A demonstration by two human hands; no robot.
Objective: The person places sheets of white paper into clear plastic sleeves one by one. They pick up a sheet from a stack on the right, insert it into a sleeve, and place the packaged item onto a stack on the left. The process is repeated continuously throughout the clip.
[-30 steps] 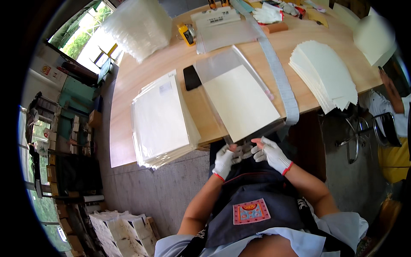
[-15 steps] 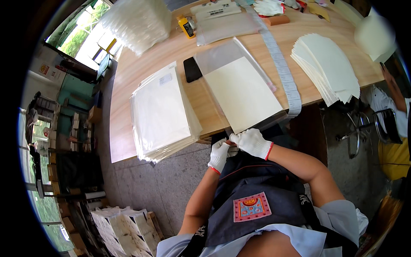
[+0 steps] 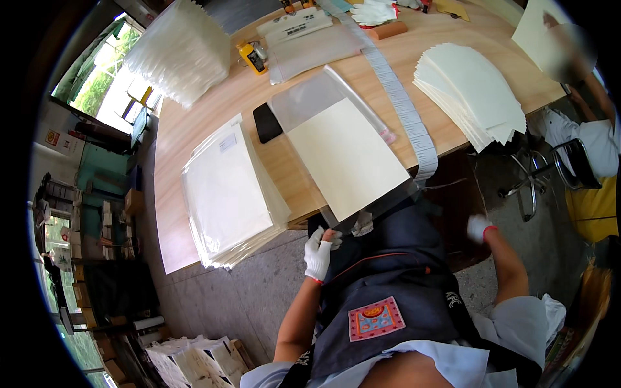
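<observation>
left hand (image 3: 319, 253) pinching sleeve (image 3: 362, 223) corner, card (image 3: 349, 155) inside, over bench (image 3: 194, 129) edge. right hand (image 3: 479, 227) off sideways, blurry, grip can't tell.

Bright daylight enters from your upper left. Your right hand (image 3: 479, 227) blurs with motion. Fisheye bending curves the table (image 3: 194, 129) edges inside a black rim.

**Packages and labels around the black phone**

The black phone (image 3: 266, 122), screen dark, lies flat. Just right of it: a clear sleeve holding a cream sheet (image 3: 349, 155). Left: a stack of filled clear packages (image 3: 223, 194), its top one bearing a small white label (image 3: 228, 143). Farther right, a white label strip (image 3: 402, 103).
</observation>
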